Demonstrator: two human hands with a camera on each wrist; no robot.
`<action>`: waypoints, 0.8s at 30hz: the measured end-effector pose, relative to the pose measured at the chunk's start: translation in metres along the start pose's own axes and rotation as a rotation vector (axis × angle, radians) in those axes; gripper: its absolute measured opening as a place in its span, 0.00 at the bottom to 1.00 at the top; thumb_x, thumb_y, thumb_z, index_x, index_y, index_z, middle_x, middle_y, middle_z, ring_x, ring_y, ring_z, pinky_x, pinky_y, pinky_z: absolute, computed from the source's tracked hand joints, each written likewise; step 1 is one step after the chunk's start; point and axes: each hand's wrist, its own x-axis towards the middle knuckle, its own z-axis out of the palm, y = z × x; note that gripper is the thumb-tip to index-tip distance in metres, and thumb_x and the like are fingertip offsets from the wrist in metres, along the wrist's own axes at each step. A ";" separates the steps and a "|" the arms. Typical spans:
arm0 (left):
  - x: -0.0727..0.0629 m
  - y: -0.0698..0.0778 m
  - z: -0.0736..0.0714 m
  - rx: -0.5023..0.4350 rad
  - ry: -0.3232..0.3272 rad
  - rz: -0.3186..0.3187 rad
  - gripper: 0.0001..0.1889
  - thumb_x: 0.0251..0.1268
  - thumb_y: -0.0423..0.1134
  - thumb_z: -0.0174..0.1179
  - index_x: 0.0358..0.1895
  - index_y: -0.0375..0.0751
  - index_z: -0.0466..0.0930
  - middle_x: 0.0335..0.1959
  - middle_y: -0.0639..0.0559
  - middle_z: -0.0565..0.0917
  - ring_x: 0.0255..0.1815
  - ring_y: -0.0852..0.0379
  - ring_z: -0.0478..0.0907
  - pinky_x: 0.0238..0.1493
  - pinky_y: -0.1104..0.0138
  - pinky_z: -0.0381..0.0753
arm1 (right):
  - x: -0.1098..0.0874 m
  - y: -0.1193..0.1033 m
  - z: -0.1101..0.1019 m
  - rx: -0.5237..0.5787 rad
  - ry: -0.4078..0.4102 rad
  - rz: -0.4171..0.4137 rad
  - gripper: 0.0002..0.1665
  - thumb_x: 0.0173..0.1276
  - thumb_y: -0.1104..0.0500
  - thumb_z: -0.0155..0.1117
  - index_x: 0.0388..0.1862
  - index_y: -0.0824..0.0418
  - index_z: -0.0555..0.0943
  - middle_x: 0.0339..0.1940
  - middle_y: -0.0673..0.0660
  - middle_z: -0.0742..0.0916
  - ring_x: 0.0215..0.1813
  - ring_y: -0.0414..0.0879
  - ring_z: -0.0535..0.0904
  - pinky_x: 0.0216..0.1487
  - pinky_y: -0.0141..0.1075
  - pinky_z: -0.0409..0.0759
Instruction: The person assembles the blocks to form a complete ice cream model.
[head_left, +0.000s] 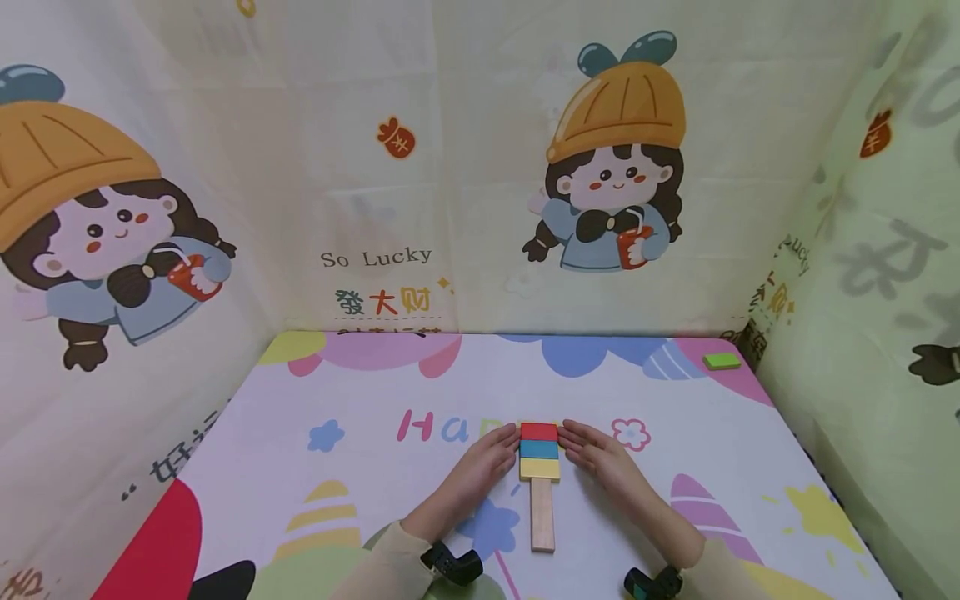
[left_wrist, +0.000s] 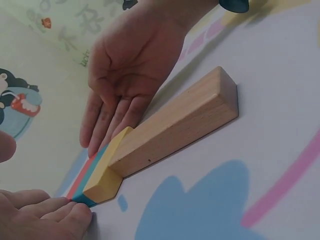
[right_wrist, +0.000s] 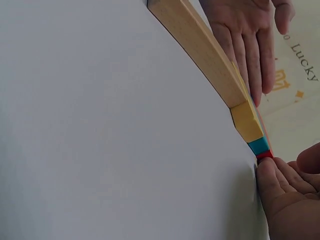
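wooden block (head_left: 542, 515) points straight forward — coloured blocks (head_left: 539, 450) crosswise beyond it.

I read "So Lucky" (head_left: 377, 257) above "發大财" (head_left: 383, 301) on the far cloth wall (head_left: 480, 167), "好" (head_left: 167, 468) on the left cloth wall (head_left: 251, 208), and "Ha" (head_left: 433, 427), then a partly covered letter, on the tabletop (head_left: 375, 400).

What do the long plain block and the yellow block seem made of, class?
The long plain block: probably wood, smooth and uncoloured; fine grain and flecks show. The yellow block: perhaps painted wood; its even, opaque colour shows no grain, so plastic remains possible.
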 end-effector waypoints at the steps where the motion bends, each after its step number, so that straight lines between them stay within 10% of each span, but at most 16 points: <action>1: 0.000 0.000 0.000 -0.004 -0.003 0.007 0.31 0.83 0.42 0.45 0.82 0.36 0.54 0.82 0.41 0.61 0.83 0.43 0.57 0.78 0.50 0.62 | 0.000 0.000 0.000 0.000 -0.001 -0.001 0.31 0.81 0.65 0.42 0.81 0.70 0.60 0.78 0.70 0.70 0.80 0.62 0.66 0.72 0.42 0.71; 10: -0.002 0.000 0.003 0.046 0.028 0.024 0.30 0.83 0.41 0.44 0.82 0.34 0.54 0.82 0.39 0.61 0.83 0.40 0.57 0.78 0.47 0.61 | -0.002 0.001 0.000 -0.017 -0.052 -0.028 0.32 0.80 0.66 0.41 0.81 0.71 0.57 0.80 0.71 0.67 0.81 0.63 0.63 0.73 0.42 0.70; 15: -0.004 0.003 0.017 0.530 0.059 0.090 0.34 0.78 0.46 0.50 0.81 0.34 0.57 0.82 0.41 0.60 0.82 0.42 0.58 0.79 0.45 0.61 | -0.002 0.002 -0.003 0.000 -0.040 -0.027 0.32 0.80 0.67 0.41 0.81 0.71 0.58 0.79 0.70 0.68 0.80 0.61 0.64 0.71 0.36 0.73; 19: -0.002 0.005 0.025 0.983 -0.051 0.205 0.40 0.72 0.54 0.56 0.81 0.37 0.58 0.85 0.45 0.55 0.85 0.48 0.53 0.81 0.51 0.59 | -0.002 0.002 -0.007 0.008 -0.051 -0.054 0.32 0.81 0.67 0.41 0.80 0.73 0.58 0.79 0.72 0.68 0.80 0.62 0.64 0.70 0.33 0.75; 24: 0.000 0.010 0.025 1.284 -0.161 0.286 0.47 0.65 0.64 0.61 0.80 0.40 0.61 0.84 0.47 0.58 0.85 0.51 0.52 0.83 0.53 0.55 | -0.001 0.005 -0.015 -0.001 -0.049 -0.072 0.30 0.82 0.65 0.43 0.79 0.75 0.59 0.77 0.73 0.71 0.78 0.59 0.69 0.68 0.31 0.76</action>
